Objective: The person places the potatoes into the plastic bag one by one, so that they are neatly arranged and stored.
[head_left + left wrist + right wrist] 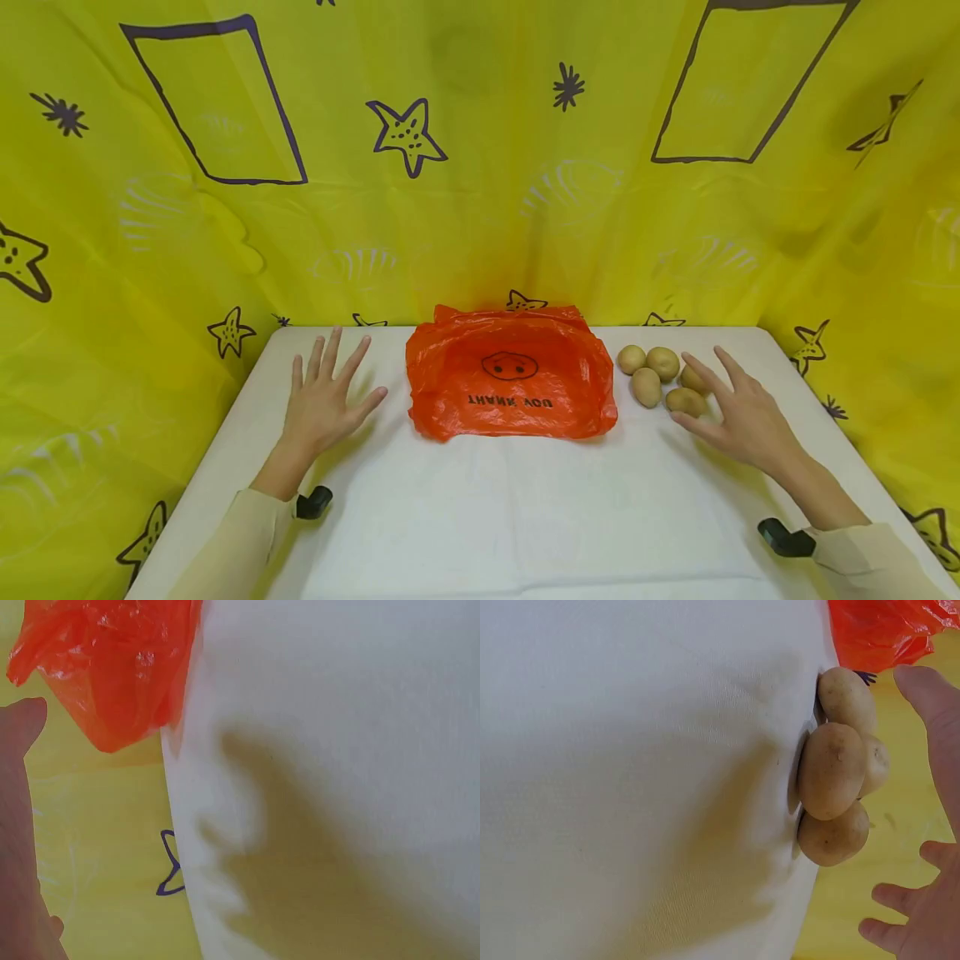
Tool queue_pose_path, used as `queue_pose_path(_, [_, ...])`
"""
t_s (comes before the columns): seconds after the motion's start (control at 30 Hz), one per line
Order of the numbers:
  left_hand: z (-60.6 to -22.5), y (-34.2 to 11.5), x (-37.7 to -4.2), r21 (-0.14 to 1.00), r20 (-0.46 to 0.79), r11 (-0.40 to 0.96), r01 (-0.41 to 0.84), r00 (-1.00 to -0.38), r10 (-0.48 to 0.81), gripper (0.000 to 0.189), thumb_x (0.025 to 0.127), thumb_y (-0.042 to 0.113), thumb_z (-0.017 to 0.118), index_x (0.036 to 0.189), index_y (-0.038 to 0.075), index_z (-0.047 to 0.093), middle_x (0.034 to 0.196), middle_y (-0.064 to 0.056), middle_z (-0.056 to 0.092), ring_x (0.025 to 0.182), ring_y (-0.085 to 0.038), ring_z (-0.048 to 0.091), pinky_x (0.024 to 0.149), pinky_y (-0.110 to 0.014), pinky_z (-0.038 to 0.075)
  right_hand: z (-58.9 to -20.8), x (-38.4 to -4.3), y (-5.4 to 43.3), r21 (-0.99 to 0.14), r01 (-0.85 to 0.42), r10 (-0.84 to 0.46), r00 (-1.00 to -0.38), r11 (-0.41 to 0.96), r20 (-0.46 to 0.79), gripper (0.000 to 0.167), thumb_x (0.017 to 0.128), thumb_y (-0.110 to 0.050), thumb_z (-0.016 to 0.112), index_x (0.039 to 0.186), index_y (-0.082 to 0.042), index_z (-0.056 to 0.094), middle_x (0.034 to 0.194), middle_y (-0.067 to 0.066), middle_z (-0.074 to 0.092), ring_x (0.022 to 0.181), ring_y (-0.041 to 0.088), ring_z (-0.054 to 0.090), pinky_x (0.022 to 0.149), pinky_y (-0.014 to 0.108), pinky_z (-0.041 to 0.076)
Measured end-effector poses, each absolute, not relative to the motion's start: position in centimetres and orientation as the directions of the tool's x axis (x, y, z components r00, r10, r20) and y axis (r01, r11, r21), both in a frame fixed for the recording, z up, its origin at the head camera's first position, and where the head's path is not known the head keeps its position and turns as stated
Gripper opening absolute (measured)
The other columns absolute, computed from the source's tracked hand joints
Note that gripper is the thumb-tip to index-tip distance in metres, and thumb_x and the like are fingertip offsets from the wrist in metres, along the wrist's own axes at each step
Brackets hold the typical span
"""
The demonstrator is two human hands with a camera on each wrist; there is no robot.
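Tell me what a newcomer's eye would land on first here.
Probably the bright red-orange plastic bag printed THANK YOU, at the middle of the white table's far side, against a yellow curtain with drawn starfish. Next, the cluster of potatoes, five visible, to the right of the bag. Then the two spread hands: the left hand left of the bag, the right hand by the potatoes.
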State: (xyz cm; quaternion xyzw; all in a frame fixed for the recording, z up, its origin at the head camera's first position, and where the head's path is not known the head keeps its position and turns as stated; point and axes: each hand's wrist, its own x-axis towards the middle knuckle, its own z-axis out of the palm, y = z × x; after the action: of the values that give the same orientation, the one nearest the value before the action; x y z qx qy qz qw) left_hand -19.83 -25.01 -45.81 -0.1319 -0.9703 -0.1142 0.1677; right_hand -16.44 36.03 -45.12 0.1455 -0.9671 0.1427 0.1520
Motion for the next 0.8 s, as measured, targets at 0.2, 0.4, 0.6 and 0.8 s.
queue_pose_path(0.2, [-45.3, -23.8, -19.2, 0.2, 0.382, 0.918, 0.344, -0.89, 0.25, 0.086, 0.092, 0.057, 0.063, 0.164, 0.035, 0.022, 0.17, -0.016, 0.012, 0.149, -0.05, 0.023, 0.114, -0.074, 0.018, -45.1, -17.1, 36.7, -0.318, -0.345, -0.251, -0.919, 0.883, 0.303, 0.096, 0.083, -0.032, 0.086, 0.162, -0.021, 0.031, 0.155, 0.039, 0.027, 0.114, 0.073, 0.044, 0.08, 0.086, 0.036])
queue_pose_path(0.4, [-44.8, -22.4, -18.4, 0.27, 0.416, 0.868, 0.416, -0.864, 0.285, 0.086, 0.091, 0.051, 0.068, 0.164, 0.034, 0.026, 0.169, -0.018, 0.016, 0.13, -0.052, 0.049, 0.098, -0.07, 0.044, -44.7, -17.8, 37.7, -0.427, -0.366, -0.254, -0.921, 0.827, 0.297, 0.091, 0.086, -0.024, 0.084, 0.161, -0.015, 0.033, 0.15, 0.044, 0.029, 0.123, 0.07, 0.04, 0.083, 0.085, 0.034])
queue_pose_path(0.6, [-44.2, -20.7, -17.4, 0.419, 0.38, 0.787, 0.453, -0.875, 0.3, 0.083, 0.093, 0.045, 0.072, 0.163, 0.034, 0.028, 0.169, -0.012, 0.018, 0.117, -0.04, 0.064, 0.064, -0.05, 0.059, -44.4, -18.6, 38.8, -0.456, -0.406, -0.282, -0.906, 0.792, 0.317, 0.084, 0.091, -0.016, 0.079, 0.16, -0.008, 0.033, 0.143, 0.043, 0.039, 0.103, 0.061, 0.058, 0.075, 0.072, 0.05])
queue_pose_path(0.8, [-44.2, -19.1, -17.3, 0.514, 0.36, 0.692, 0.507, -0.86, 0.362, 0.077, 0.095, 0.037, 0.073, 0.161, 0.031, 0.033, 0.164, -0.016, 0.029, 0.1, -0.033, 0.07, 0.065, -0.035, 0.058, -44.2, -19.1, 39.6, -0.504, -0.353, -0.272, -0.935, 0.788, 0.23, 0.079, 0.095, -0.016, 0.074, 0.16, -0.006, 0.031, 0.142, 0.045, 0.039, 0.095, 0.06, 0.064, 0.076, 0.071, 0.052])
